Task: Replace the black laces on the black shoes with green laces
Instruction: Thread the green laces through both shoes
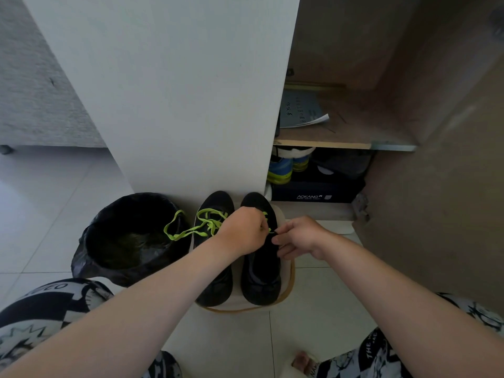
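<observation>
Two matte black shoes [260,282], flat green laces [203,228]

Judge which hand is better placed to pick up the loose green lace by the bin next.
Probably left. The loose lace trails from the left shoe to the bin, on the side of the left hand; the right hand would have to cross both shoes. Both now pinch lace on the right shoe.

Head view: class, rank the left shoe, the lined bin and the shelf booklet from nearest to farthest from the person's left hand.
From the left hand, pinching the green lace:
1. The left shoe, just beneath the wrist.
2. The bin, further left.
3. The booklet, up on the cabinet shelf, to the right.
</observation>
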Available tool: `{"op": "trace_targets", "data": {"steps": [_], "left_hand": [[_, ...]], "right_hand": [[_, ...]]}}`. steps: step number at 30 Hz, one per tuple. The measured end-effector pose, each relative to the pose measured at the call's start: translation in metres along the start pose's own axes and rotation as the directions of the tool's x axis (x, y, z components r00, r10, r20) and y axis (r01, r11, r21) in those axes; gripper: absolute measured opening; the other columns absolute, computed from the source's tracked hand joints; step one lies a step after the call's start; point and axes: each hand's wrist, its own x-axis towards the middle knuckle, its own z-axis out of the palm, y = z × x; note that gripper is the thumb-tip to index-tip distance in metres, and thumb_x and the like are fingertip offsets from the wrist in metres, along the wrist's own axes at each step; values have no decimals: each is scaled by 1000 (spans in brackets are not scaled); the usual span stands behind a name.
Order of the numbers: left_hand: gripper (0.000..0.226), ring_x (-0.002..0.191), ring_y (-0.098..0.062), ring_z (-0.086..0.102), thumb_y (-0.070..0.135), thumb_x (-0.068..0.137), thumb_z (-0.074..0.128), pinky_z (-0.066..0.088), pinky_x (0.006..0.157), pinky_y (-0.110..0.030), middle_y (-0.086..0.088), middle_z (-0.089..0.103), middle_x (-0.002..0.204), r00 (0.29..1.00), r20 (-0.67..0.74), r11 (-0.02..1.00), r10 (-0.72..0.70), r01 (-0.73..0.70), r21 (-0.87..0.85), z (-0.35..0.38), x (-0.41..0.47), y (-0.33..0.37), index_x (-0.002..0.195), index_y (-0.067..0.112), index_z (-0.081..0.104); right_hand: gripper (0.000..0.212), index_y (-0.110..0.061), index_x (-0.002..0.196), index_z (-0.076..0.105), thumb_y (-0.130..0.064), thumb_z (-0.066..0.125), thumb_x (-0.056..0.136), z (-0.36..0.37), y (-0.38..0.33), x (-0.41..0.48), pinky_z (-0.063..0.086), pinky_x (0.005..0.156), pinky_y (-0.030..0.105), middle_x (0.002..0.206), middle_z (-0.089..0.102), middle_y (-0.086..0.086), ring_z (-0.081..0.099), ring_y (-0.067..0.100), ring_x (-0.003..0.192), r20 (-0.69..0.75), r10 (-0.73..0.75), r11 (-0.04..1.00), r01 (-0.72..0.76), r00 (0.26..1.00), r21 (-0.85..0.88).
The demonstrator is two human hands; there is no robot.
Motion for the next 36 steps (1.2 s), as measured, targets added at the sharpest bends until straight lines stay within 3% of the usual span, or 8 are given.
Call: {"op": "trace_targets", "data": {"steps": [3, 5, 10, 19, 24, 29, 33, 36], "left_hand": [[21, 86, -19, 66, 20, 89, 53, 53, 68, -30, 0, 70, 89, 997, 27, 986, 74, -77, 145, -1, 2, 4, 88, 17, 74], [17, 89, -22, 65, 19, 88, 53, 47, 64, -30, -1, 66, 89, 993, 43, 970, 105, -112, 216, -1, 3, 7, 84, 15, 69], [10, 93, -24, 63, 17, 88, 55, 41, 64, -29, -3, 61, 91, 990, 69, 953, 124, -138, 269, -1, 3, 15, 85, 16, 64], [22, 71, -18, 60, 18, 89, 53, 40, 58, -24, -1, 63, 76, 995, -100, 1000, -19, 18, -8, 16, -10, 7, 73, 13, 68], [22, 78, -18, 62, 17, 89, 53, 54, 69, -31, -2, 67, 83, 985, -171, 996, -35, 20, -87, 24, -15, 5, 80, 12, 72], [21, 79, -16, 62, 12, 89, 58, 54, 74, -31, 0, 69, 83, 986, -162, 984, -26, -3, -177, 22, -19, 6, 77, 13, 75], [20, 76, -14, 60, 15, 89, 58, 45, 59, -24, 5, 66, 83, 976, -189, 986, -103, 75, -149, 27, -21, 10, 76, 18, 74], [22, 66, -17, 55, 15, 88, 55, 30, 45, -23, 2, 58, 74, 968, -178, 985, -175, 171, -36, 31, -21, 15, 66, 19, 59]], "right_hand": [[31, -7, 113, 61, -3, 76, 86, 0, -1, 0, 61, 61, 34, 85, 73, 13, 73, 24, 68, -4, -1, 1000, 1, 1000, -8], [29, -8, 110, 62, -3, 77, 86, 1, -1, 0, 61, 62, 34, 84, 73, 13, 74, 24, 68, -7, -9, 1000, 9, 1000, -24], [24, -8, 107, 64, -5, 76, 86, 3, -2, -1, 62, 63, 35, 86, 73, 15, 74, 23, 67, -21, -30, 998, 29, 999, -58], [13, -12, 96, 67, -10, 76, 87, 10, -1, -1, 59, 57, 30, 84, 73, 14, 72, 21, 64, -109, -70, 994, 60, 992, -88], [15, -6, 102, 70, -11, 74, 88, 12, 0, 2, 59, 57, 29, 88, 74, 17, 72, 22, 66, -115, -84, 995, 77, 990, -65], [16, 0, 106, 68, -10, 59, 97, 8, 4, 4, 61, 62, 35, 96, 70, 22, 71, 29, 73, -36, -22, 998, 25, 999, 62], [10, -5, 106, 66, -8, 59, 99, 9, 9, 9, 61, 62, 33, 102, 68, 21, 72, 28, 76, -30, 19, 990, -15, 999, 141], [15, 0, 110, 68, -5, 63, 97, 11, 12, 10, 61, 64, 34, 103, 69, 23, 72, 29, 77, -34, 55, 976, -46, 998, 214]]}}
